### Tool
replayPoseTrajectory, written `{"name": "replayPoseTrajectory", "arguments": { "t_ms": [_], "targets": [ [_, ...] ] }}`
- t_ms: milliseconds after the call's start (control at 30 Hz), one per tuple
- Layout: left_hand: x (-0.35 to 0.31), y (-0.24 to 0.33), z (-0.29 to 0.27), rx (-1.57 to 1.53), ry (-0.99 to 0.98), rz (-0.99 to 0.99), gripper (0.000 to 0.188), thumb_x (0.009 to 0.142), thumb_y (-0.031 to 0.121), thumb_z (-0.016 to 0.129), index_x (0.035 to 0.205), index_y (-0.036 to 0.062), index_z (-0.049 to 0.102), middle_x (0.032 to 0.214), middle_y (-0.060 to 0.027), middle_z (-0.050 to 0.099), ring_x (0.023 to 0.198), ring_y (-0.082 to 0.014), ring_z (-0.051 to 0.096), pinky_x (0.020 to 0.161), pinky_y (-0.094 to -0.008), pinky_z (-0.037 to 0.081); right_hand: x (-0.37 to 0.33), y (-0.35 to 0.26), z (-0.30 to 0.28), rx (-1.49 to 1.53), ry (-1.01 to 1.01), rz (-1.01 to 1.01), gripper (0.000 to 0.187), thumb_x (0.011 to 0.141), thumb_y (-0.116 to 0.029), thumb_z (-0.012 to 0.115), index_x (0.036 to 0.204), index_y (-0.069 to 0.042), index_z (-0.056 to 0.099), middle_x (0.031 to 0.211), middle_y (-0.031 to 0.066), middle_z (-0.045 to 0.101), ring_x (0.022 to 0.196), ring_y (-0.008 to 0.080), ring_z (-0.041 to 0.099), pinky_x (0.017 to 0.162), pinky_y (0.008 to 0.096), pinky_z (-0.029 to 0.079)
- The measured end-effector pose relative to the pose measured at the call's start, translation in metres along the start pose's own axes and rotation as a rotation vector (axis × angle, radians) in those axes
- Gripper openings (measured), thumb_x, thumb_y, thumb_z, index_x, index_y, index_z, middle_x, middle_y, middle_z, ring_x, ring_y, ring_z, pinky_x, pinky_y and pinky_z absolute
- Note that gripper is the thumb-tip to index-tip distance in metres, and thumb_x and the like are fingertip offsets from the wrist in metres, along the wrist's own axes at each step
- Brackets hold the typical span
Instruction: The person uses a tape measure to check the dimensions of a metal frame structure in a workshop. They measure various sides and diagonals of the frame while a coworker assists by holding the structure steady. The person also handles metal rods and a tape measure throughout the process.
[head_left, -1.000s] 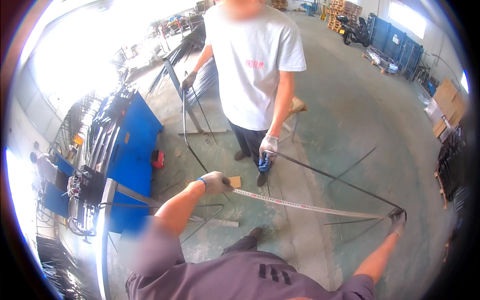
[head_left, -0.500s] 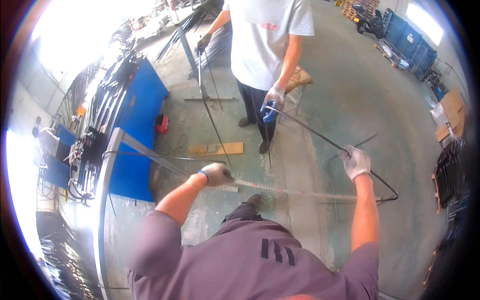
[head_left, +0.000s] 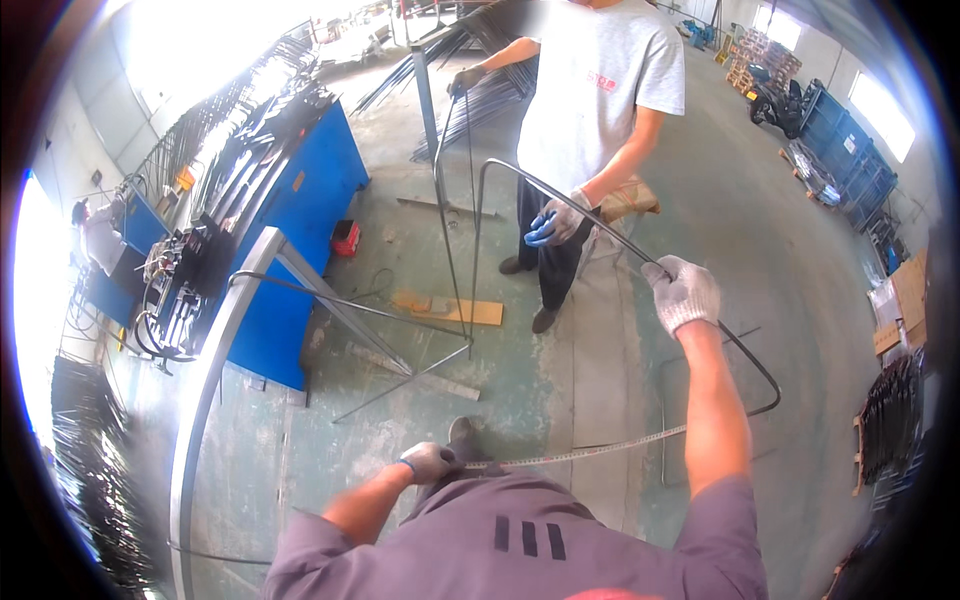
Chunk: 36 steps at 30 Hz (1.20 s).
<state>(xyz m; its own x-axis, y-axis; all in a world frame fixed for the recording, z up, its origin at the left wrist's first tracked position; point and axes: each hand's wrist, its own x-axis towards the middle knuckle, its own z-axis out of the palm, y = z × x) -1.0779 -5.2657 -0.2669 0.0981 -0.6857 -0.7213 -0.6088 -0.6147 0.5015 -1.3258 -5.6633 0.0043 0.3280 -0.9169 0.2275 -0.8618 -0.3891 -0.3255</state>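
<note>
Head view, with the bent black rod [head_left: 750, 358] as my landmark, slanting above the floor before me: well to its left stands a blue metal unit [head_left: 290, 240], dark metal lengths [head_left: 235, 165] along its top, and a grey metal frame [head_left: 205, 400] with a thin dark bar [head_left: 350, 303] curving past it. A red box [head_left: 345, 238] sits on the floor left of the rod, and a wooden board [head_left: 480, 312] lies nearer to it. Below and left of the rod, close to my shirt, is my gloved left hand [head_left: 430, 462], its fingers curled closed on the tape measure [head_left: 580, 455]. The tape sags slightly as it runs rightward below the rod, then goes behind my right forearm; I cannot tell where it ends. Beyond the rod stands a co-worker [head_left: 605, 95] in a pale shirt, one gloved hand [head_left: 565, 218] at the rod's upper stretch. Farther right along that stretch, my gloved right hand [head_left: 686, 293] has its fingers wrapped shut around the rod, above its lower bend. Well right of the rod are cardboard boxes [head_left: 912, 300] and dark metal pieces [head_left: 888, 420].
</note>
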Motion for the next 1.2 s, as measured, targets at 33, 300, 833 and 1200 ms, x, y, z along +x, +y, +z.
{"name": "replayPoseTrajectory", "arguments": {
  "t_ms": [33,300,833,1200],
  "targets": [
    [0.001,-0.009,0.006,-0.002,0.019,-0.008,0.055,0.099,0.059,0.066,0.12,0.0106,0.081,0.117,-0.0188,0.079,0.11,-0.0357,0.075,0.097,-0.0438,0.056,0.004,-0.011,0.011,0.006,0.009,-0.028,0.033,0.097,-0.05,0.068,0.103,-0.021,0.082,0.101,0.0162,0.078,0.1,0.0426,0.073,0.087,0.0529,0.058],
    [0.024,-0.07,-0.014,-0.211,0.153,-0.037,0.056,0.099,0.059,0.068,0.122,0.0092,0.08,0.113,-0.0207,0.08,0.109,-0.0334,0.077,0.097,-0.0418,0.057,0.04,-0.143,0.049,0.155,-0.041,-0.152,0.028,0.097,-0.046,0.072,0.105,-0.021,0.083,0.098,0.0139,0.078,0.098,0.0395,0.074,0.086,0.0514,0.057],
    [0.031,-0.142,-0.09,-0.469,0.149,-0.26,0.062,0.097,0.053,0.073,0.124,-0.0017,0.078,0.104,-0.0173,0.082,0.098,-0.0258,0.079,0.093,-0.0385,0.059,0.083,-0.314,0.127,0.219,-0.063,-0.43,0.027,0.1,-0.043,0.068,0.101,-0.018,0.079,0.092,0.0145,0.078,0.09,0.0396,0.076,0.08,0.0532,0.059],
    [-0.037,-0.111,-0.061,-0.765,0.247,-0.381,0.046,0.097,0.048,0.075,0.1,0.0019,0.082,0.079,-0.003,0.075,0.071,-0.0137,0.069,0.071,-0.0308,0.057,0.092,-0.354,0.151,0.333,-0.275,-0.555,0.032,0.104,-0.043,0.064,0.104,-0.015,0.078,0.096,0.0171,0.078,0.095,0.0416,0.075,0.084,0.0536,0.059]
  ]
}}
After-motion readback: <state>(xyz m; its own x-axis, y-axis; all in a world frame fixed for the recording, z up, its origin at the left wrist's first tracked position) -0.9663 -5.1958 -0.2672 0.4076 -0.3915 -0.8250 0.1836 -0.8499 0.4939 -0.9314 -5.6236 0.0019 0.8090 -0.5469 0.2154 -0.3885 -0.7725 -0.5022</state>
